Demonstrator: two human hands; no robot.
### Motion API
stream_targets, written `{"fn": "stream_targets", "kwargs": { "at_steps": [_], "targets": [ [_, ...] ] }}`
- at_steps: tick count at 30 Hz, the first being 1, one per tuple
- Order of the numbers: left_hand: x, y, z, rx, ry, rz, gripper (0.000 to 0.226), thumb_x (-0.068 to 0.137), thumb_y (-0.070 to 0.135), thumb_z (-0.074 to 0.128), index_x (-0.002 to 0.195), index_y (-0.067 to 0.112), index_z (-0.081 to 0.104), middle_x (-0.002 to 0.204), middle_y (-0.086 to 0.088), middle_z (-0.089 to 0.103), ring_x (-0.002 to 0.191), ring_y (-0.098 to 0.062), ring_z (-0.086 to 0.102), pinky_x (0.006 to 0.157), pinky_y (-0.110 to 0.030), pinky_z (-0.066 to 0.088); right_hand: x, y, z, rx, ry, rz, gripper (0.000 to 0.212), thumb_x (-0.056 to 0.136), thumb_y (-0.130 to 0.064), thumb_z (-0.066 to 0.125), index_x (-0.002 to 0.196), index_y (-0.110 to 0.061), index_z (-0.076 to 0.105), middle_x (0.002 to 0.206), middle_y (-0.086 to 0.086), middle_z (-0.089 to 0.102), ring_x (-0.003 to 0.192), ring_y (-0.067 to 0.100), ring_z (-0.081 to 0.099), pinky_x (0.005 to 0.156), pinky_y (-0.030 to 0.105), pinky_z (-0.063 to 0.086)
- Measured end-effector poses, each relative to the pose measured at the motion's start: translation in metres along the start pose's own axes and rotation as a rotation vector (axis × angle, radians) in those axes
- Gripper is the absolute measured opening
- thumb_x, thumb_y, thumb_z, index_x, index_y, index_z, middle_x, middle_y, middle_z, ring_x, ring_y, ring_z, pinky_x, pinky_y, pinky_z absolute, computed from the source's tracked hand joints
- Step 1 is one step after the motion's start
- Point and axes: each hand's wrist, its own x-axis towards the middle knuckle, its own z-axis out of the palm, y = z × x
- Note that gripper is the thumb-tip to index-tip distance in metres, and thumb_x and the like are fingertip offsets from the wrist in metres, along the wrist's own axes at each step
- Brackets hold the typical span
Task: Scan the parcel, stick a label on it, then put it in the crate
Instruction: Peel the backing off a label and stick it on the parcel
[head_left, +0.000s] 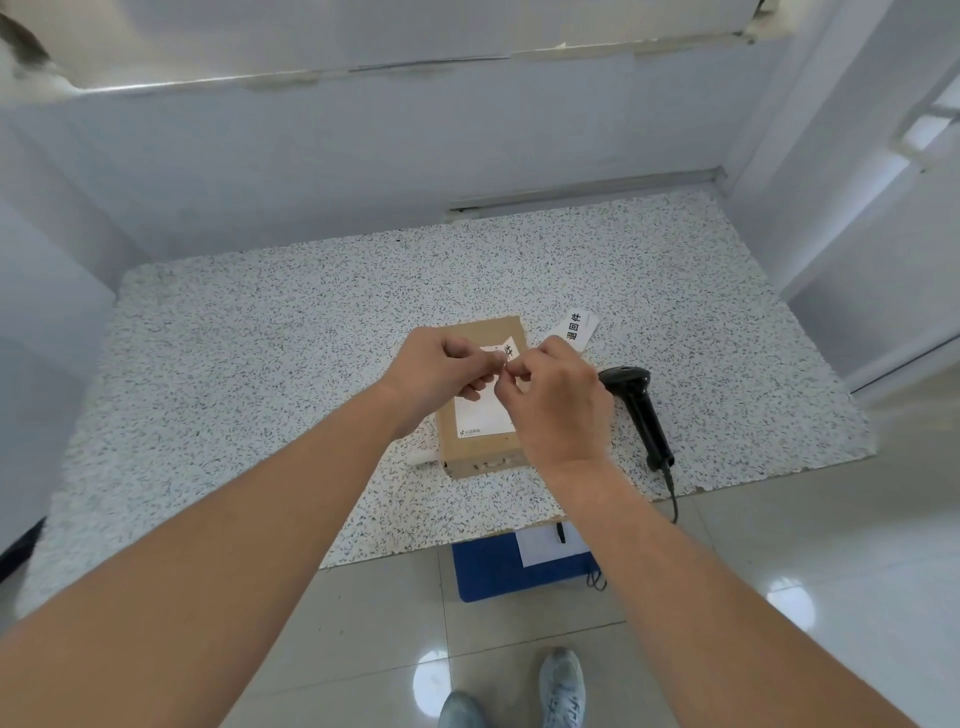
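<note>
A small brown cardboard parcel (480, 447) lies on the speckled table (260, 338), with a white shipping sticker on its top. Above it my left hand (441, 371) and my right hand (556, 400) meet fingertip to fingertip, both pinching a small white label (511, 349) with black print. The label's lower part is hidden behind my fingers. A black handheld scanner (636, 410) rests on the table just right of the parcel, its cable running off the front edge. A blue crate (488, 571) stands on the floor under the table's front edge.
A white strip of labels (571, 330) with black characters lies behind the parcel. A white sheet (548, 543) sits on the crate. White walls close in the table at the back and both sides. My shoes (561, 686) stand on the glossy tiled floor.
</note>
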Motion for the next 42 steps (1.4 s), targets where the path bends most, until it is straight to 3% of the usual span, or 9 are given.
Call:
{"fn": "stream_targets", "kwargs": {
  "at_steps": [8,12,14,17,20,26,29,33,42],
  "targets": [
    [0.005,-0.001,-0.011,0.236,0.006,-0.033,0.017,0.088,0.009,0.073,0.085,-0.007,0.075,0.074,-0.011,0.070,0.066,-0.017,0.064,0.058,-0.021,0.054,0.000,0.021,0.007,0.196,-0.217,-0.106,0.016,0.097,-0.029,0.072,0.105,-0.018,0.080,0.094,-0.006,0.065,0.074,0.013,0.061,0.059,0.041,0.057],
    [0.008,-0.010,-0.020,0.316,-0.013,-0.040,0.017,0.087,0.014,0.077,0.085,-0.002,0.073,0.084,-0.013,0.075,0.068,-0.017,0.065,0.071,-0.035,0.057,0.004,0.029,0.003,0.265,-0.142,0.146,0.023,0.099,-0.035,0.067,0.118,-0.023,0.072,0.105,-0.005,0.060,0.079,0.009,0.059,0.062,0.023,0.049],
    [0.007,-0.011,-0.022,0.353,-0.036,-0.032,0.014,0.086,0.015,0.077,0.080,0.003,0.073,0.089,-0.011,0.077,0.071,-0.017,0.066,0.073,-0.037,0.058,0.008,0.028,0.004,0.283,-0.184,0.256,0.031,0.098,-0.040,0.067,0.125,-0.026,0.067,0.109,-0.005,0.060,0.083,0.010,0.061,0.069,0.027,0.050],
    [0.006,-0.010,-0.022,0.374,-0.053,-0.014,0.012,0.086,0.015,0.077,0.078,0.007,0.073,0.090,-0.010,0.077,0.073,-0.018,0.065,0.074,-0.037,0.058,0.012,0.024,0.008,0.301,-0.236,0.304,0.025,0.097,-0.041,0.070,0.115,-0.023,0.073,0.106,-0.005,0.069,0.091,0.017,0.066,0.081,0.037,0.055],
    [0.008,-0.007,-0.023,0.373,-0.046,-0.006,0.011,0.087,0.014,0.076,0.081,0.005,0.074,0.092,-0.015,0.075,0.072,-0.018,0.063,0.072,-0.038,0.056,0.017,0.023,0.010,0.320,-0.224,0.343,0.015,0.097,-0.035,0.071,0.102,-0.021,0.075,0.096,-0.008,0.072,0.088,0.016,0.067,0.078,0.033,0.051],
    [0.024,-0.007,-0.022,0.340,0.062,-0.024,0.014,0.093,0.021,0.073,0.086,0.008,0.072,0.092,-0.015,0.075,0.076,-0.020,0.068,0.082,-0.048,0.059,0.035,0.023,0.022,0.360,-0.216,0.402,0.014,0.099,-0.027,0.069,0.105,-0.016,0.076,0.096,-0.005,0.074,0.087,0.012,0.065,0.065,0.014,0.039],
    [0.038,-0.013,-0.015,0.291,0.130,-0.056,0.016,0.094,0.020,0.071,0.093,0.005,0.069,0.091,-0.012,0.076,0.083,-0.026,0.074,0.082,-0.050,0.062,0.047,0.023,0.032,0.379,-0.216,0.410,0.009,0.099,-0.024,0.070,0.100,-0.017,0.075,0.089,-0.008,0.072,0.078,0.007,0.064,0.068,0.019,0.048],
    [0.058,-0.022,-0.009,0.374,0.175,-0.077,0.011,0.096,0.020,0.068,0.090,0.011,0.066,0.091,-0.007,0.074,0.082,-0.025,0.069,0.063,-0.035,0.051,0.062,0.029,0.046,0.370,-0.225,0.391,0.008,0.099,-0.021,0.070,0.100,-0.019,0.078,0.090,-0.007,0.073,0.078,0.006,0.064,0.068,0.022,0.048],
    [0.090,-0.034,-0.015,0.584,0.314,-0.039,0.011,0.096,0.022,0.069,0.088,0.015,0.071,0.082,0.003,0.066,0.074,-0.012,0.059,0.058,-0.023,0.042,0.086,0.041,0.086,0.361,-0.245,0.369,0.012,0.095,-0.023,0.075,0.102,-0.017,0.082,0.087,-0.008,0.075,0.079,0.006,0.067,0.074,0.024,0.055]
  ]
}}
